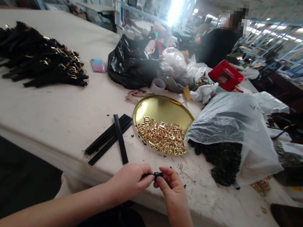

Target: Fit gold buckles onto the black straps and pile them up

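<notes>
My left hand [131,179] is closed in a pinch on a narrow black strap [146,176], whose end points to the right. Facing it, my right hand [172,189] pinches a small black piece [157,174] at the strap's end; it looks like a strap loop, but the fingers cover part of it. Just beyond my left hand lie several flat black straps [107,137], one crossed over the others. A round gold tray [157,108] sits past my hands, with a heap of small gold buckles [163,136] on its near side.
To the right, a translucent plastic bag [231,117] spills small black pieces [225,163]. Finished-looking black straps with gold buckles [42,57] are piled at the left. A black bag [132,65], a tape roll [158,85] and a red package [226,75] stand behind. A person [219,44] is farther back.
</notes>
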{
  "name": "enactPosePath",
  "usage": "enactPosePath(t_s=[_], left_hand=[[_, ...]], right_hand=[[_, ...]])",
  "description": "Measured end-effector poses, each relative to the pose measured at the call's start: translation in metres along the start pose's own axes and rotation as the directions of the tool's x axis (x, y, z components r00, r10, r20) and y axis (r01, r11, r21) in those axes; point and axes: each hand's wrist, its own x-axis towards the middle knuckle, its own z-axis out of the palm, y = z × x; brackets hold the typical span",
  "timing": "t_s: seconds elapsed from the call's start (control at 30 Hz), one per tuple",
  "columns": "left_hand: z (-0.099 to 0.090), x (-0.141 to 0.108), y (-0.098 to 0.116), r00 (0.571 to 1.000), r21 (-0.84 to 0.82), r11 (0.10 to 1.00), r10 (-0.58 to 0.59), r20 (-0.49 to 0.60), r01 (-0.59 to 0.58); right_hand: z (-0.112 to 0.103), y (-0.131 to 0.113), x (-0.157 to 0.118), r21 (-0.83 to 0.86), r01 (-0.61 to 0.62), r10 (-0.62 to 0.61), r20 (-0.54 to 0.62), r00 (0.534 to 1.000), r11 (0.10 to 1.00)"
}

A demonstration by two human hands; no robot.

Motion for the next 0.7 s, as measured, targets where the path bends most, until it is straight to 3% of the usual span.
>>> enactPosePath(t_s=[0.17,0.23,0.4,0.6,0.7], left_hand=[[0.003,-0.002,0.003,1.0,-0.14,0.99,-0.005,-0.017,0.002],[0.003,-0.003,0.002,1.0,-0.178,0.984,0.01,0.002,-0.009],[0.003,-0.008,0.0,1.0,-0.248,0.969,0.004,0.0,-0.004],[0.007,-0.012,-0.003,1.0,-0.286,0.958,-0.026,0.01,0.028],[0.01,-0.015,-0.003,0.999,-0.327,0.945,-0.009,0.045,0.023]], right_hand=[[0.0,0.003,-0.001,0.129,-0.088,0.094,-0.039,0.995,0.988],[0.004,0.004,-0.004,0.167,-0.117,0.119,-0.003,0.993,0.979],[0.014,0.005,-0.014,0.131,-0.087,0.083,0.038,0.996,0.988],[0.012,0.007,-0.025,0.375,-0.103,0.106,0.012,0.994,0.921],[0.011,0.007,-0.03,0.341,-0.129,0.104,0.089,0.991,0.931]])
